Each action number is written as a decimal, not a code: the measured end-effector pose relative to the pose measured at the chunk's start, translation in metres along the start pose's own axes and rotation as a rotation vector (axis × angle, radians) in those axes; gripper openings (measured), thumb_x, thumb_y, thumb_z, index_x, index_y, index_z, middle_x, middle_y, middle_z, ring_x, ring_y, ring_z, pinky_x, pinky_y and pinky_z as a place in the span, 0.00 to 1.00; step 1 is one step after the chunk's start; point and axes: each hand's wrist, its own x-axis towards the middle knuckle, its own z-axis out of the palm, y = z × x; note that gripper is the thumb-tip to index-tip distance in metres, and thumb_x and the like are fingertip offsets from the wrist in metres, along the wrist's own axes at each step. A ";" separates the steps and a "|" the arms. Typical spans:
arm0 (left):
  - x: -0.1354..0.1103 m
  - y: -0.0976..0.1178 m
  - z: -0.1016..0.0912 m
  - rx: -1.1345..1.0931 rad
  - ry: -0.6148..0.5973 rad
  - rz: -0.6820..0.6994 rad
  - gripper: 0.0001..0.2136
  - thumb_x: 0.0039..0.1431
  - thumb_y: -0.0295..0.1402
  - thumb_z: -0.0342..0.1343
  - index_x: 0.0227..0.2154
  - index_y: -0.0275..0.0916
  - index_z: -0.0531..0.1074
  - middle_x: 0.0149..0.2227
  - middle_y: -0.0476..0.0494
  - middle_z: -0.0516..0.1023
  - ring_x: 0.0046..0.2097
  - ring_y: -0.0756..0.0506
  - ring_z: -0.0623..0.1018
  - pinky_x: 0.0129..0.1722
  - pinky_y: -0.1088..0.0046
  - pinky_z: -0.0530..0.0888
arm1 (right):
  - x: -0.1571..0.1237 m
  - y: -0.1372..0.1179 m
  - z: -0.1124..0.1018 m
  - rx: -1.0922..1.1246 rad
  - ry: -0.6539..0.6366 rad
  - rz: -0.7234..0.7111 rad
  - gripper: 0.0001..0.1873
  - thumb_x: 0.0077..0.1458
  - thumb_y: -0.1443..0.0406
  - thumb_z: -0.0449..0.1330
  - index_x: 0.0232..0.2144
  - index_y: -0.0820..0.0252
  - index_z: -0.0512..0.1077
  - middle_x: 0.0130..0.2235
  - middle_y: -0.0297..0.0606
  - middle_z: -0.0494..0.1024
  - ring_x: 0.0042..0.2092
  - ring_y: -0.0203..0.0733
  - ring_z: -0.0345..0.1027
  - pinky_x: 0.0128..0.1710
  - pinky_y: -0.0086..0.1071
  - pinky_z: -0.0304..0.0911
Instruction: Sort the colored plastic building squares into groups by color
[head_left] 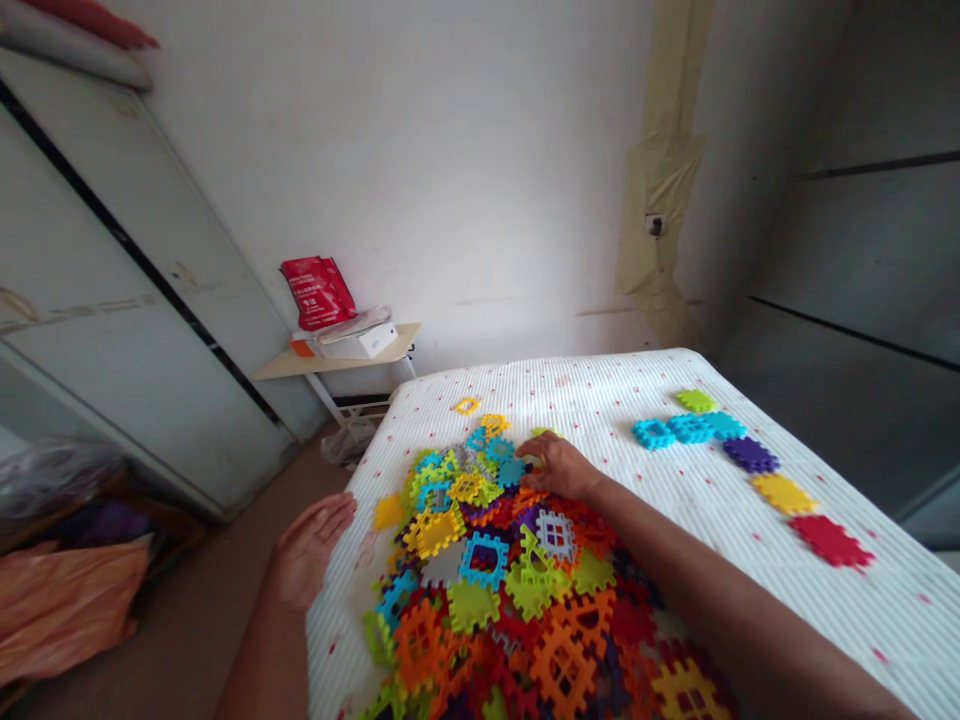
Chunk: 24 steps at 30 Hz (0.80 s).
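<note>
I see my right hand (559, 466) palm-down on the far side of the notched plastic tile pile (495, 580), grip unclear | left hand (306, 548) flat, open, at the left edge of the ribbed bedspread (637, 390)

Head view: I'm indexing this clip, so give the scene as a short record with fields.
surface: bed with white dotted cover
pile: colourful interlocking tiles, heaped
left hand: open, at the bed's edge beside the pile, holding nothing
right hand: palm down on the pile's far part; grip unclear
apart: row of tiles, green to red, laid flat at right
background: side table with red bag
</note>
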 end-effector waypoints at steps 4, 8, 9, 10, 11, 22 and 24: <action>0.008 -0.008 0.011 0.091 0.056 -0.001 0.13 0.53 0.41 0.55 0.36 0.38 0.72 0.40 0.42 0.76 0.43 0.42 0.75 0.42 0.59 0.74 | 0.009 -0.003 0.007 -0.067 -0.079 0.073 0.19 0.43 0.61 0.64 0.41 0.57 0.75 0.38 0.40 0.77 0.42 0.45 0.67 0.40 0.34 0.61; 0.015 -0.011 0.026 0.143 0.082 -0.009 0.17 0.58 0.38 0.52 0.48 0.38 0.66 0.49 0.40 0.70 0.46 0.43 0.72 0.43 0.58 0.72 | 0.009 -0.008 0.003 -0.103 -0.057 0.029 0.18 0.44 0.60 0.64 0.40 0.57 0.75 0.37 0.39 0.77 0.41 0.45 0.67 0.42 0.37 0.59; 0.017 -0.013 0.030 0.143 0.090 -0.011 0.17 0.58 0.38 0.52 0.49 0.38 0.65 0.49 0.40 0.69 0.46 0.43 0.72 0.43 0.58 0.72 | 0.007 -0.009 0.000 -0.102 -0.030 0.011 0.18 0.44 0.60 0.64 0.40 0.57 0.74 0.37 0.39 0.77 0.42 0.46 0.67 0.43 0.38 0.58; 0.019 -0.015 0.033 0.135 0.098 -0.011 0.17 0.58 0.38 0.52 0.49 0.38 0.66 0.49 0.40 0.69 0.46 0.43 0.72 0.43 0.58 0.72 | 0.003 -0.010 -0.004 -0.102 0.003 -0.004 0.18 0.45 0.59 0.64 0.41 0.58 0.74 0.37 0.40 0.77 0.43 0.46 0.66 0.44 0.39 0.57; 0.022 -0.018 0.036 0.120 0.106 -0.008 0.17 0.58 0.38 0.52 0.49 0.38 0.66 0.49 0.40 0.69 0.46 0.43 0.72 0.43 0.58 0.72 | -0.002 -0.009 -0.008 -0.103 0.038 -0.017 0.19 0.46 0.59 0.64 0.41 0.58 0.74 0.38 0.40 0.77 0.43 0.47 0.66 0.44 0.40 0.57; 0.035 -0.032 0.048 -0.202 0.193 0.025 0.04 0.39 0.31 0.56 0.21 0.37 0.70 0.25 0.49 0.75 0.35 0.47 0.74 0.48 0.67 0.68 | -0.139 0.052 -0.048 -0.299 0.422 0.067 0.14 0.55 0.57 0.57 0.41 0.59 0.71 0.39 0.44 0.76 0.41 0.46 0.66 0.41 0.40 0.61; 0.031 -0.029 0.046 -0.197 0.192 -0.021 0.04 0.35 0.30 0.56 0.19 0.38 0.72 0.23 0.50 0.76 0.36 0.47 0.74 0.51 0.67 0.66 | -0.157 0.061 -0.053 -0.351 0.411 0.160 0.14 0.55 0.58 0.57 0.41 0.59 0.71 0.38 0.44 0.76 0.40 0.46 0.66 0.40 0.39 0.62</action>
